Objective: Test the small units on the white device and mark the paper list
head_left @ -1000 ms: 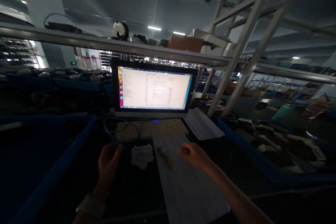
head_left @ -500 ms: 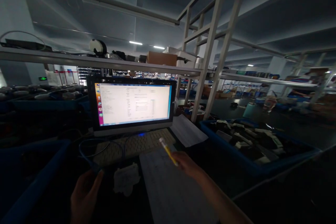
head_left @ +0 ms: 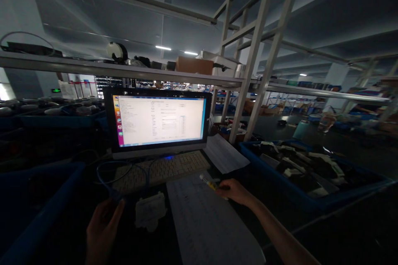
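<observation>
My right hand [head_left: 235, 192] is closed around a yellow pen with a white end [head_left: 207, 181]. It is held low over the upper right part of a long written sheet of paper [head_left: 199, 219]. At the lower left, my left hand [head_left: 102, 225] pinches the end of a blue cable [head_left: 113, 192]; the tip between the fingers is too dark to make out. The cable loops across the left side of a light keyboard [head_left: 183, 165]. Between my hands lies a flat, pale, irregularly shaped piece [head_left: 151, 211].
A lit monitor [head_left: 161, 122] stands behind the keyboard, under a metal shelf [head_left: 149, 72]. Another paper [head_left: 226, 155] lies to its right. A blue bin [head_left: 289, 194] of dark and white parts sits at right, another blue bin [head_left: 34, 232] at left.
My right hand has moved right with the pen, which has come down and lies flatter over the sheet. My left hand keeps its pinch on the cable.
</observation>
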Demonstrator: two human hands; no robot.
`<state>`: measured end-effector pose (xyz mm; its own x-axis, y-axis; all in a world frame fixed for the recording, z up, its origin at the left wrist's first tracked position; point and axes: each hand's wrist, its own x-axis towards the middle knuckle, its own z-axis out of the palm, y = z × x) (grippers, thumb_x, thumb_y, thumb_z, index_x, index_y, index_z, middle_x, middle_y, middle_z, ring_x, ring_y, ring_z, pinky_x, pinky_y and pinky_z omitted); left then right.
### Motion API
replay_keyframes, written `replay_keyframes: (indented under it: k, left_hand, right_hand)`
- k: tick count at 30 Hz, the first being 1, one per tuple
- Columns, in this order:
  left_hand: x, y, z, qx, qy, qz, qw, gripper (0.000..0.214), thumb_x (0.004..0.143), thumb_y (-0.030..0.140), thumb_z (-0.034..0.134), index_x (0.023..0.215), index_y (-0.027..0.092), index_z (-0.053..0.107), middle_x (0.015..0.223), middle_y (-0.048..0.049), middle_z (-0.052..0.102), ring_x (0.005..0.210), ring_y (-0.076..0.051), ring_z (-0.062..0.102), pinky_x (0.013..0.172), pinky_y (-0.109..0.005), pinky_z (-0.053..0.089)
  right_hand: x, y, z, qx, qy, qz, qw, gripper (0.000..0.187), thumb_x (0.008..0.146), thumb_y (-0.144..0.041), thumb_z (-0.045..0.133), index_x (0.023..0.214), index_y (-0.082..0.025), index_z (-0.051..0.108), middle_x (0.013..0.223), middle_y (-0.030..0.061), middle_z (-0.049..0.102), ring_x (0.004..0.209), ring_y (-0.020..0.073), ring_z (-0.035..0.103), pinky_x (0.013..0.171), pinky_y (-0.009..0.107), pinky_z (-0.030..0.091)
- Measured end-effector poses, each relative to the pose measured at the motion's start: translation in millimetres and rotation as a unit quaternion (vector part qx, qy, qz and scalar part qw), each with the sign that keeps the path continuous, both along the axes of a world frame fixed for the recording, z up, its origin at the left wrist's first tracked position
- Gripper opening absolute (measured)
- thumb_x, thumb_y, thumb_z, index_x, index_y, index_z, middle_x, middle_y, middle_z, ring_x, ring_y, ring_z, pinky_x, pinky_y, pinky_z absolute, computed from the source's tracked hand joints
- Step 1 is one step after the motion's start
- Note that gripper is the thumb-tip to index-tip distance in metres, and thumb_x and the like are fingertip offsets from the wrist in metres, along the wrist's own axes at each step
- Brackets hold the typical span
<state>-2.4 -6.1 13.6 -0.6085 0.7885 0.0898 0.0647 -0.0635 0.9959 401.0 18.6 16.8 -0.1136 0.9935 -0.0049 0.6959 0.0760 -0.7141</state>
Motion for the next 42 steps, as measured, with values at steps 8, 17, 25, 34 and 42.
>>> replay_keyframes:
  k: [8, 17, 25, 34, 42]
  left_hand:
    - [-1, 0, -1.4, -0.002, -0.010, -0.007, 1.000, 0.060, 0.036, 0.055, 0.074, 0.081, 0.019, 0.059, 0.086, -0.0053, 0.063, 0.095, -0.032, 0.059, 0.089, -0.050, 0.046]
    - [0, 0, 0.4, -0.005, -0.031, -0.017, 0.999, 0.062, 0.034, 0.055, 0.074, 0.082, 0.019, 0.059, 0.087, -0.0053, 0.064, 0.095, -0.031, 0.059, 0.086, -0.047, 0.047]
    - [1, -2, 4.1, 0.006, -0.049, -0.015, 0.999, 0.060, 0.035, 0.053, 0.075, 0.081, 0.019, 0.058, 0.086, -0.0058, 0.064, 0.094, -0.031, 0.060, 0.087, -0.047, 0.048]
    - [-5, 10, -21.9, 0.063, -0.044, -0.035, 0.996, 0.059, 0.040, 0.056, 0.077, 0.084, 0.021, 0.059, 0.089, -0.0043, 0.065, 0.095, -0.029, 0.061, 0.088, -0.045, 0.049]
    - [-12, 1, -13.7, 0.013, -0.012, -0.030, 0.999, 0.056, 0.043, 0.056, 0.077, 0.083, 0.020, 0.061, 0.087, -0.0036, 0.065, 0.094, -0.030, 0.061, 0.090, -0.048, 0.048]
  right_hand:
    - [-24, 12, 18.6, 0.081, -0.206, -0.011, 0.975, 0.026, 0.082, -0.031, 0.053, 0.103, -0.021, 0.066, 0.102, 0.0065, 0.064, 0.090, 0.0184, 0.059, 0.077, 0.027, 0.041]
    - [-20, 26, 6.7, 0.087, -0.350, 0.001, 0.933, 0.026, 0.074, -0.004, 0.048, 0.089, -0.016, 0.065, 0.100, 0.0117, 0.061, 0.099, 0.0232, 0.057, 0.081, 0.031, 0.042]
    - [-9, 20, 13.9, 0.160, -0.231, -0.062, 0.958, 0.023, 0.063, -0.004, 0.054, 0.079, -0.020, 0.060, 0.090, 0.0053, 0.062, 0.091, 0.0203, 0.057, 0.079, 0.030, 0.040]
    - [35, 11, -17.0, 0.231, 0.154, -0.277, 0.920, 0.036, 0.064, -0.054, 0.054, 0.076, -0.021, 0.049, 0.067, 0.0034, 0.061, 0.061, 0.0208, 0.059, 0.053, 0.032, 0.047]
    - [38, 4, -27.8, 0.226, 0.354, -0.323, 0.848, 0.049, 0.052, -0.056, 0.067, 0.079, -0.018, 0.052, 0.066, 0.0034, 0.065, 0.055, 0.0148, 0.058, 0.048, 0.026, 0.046]
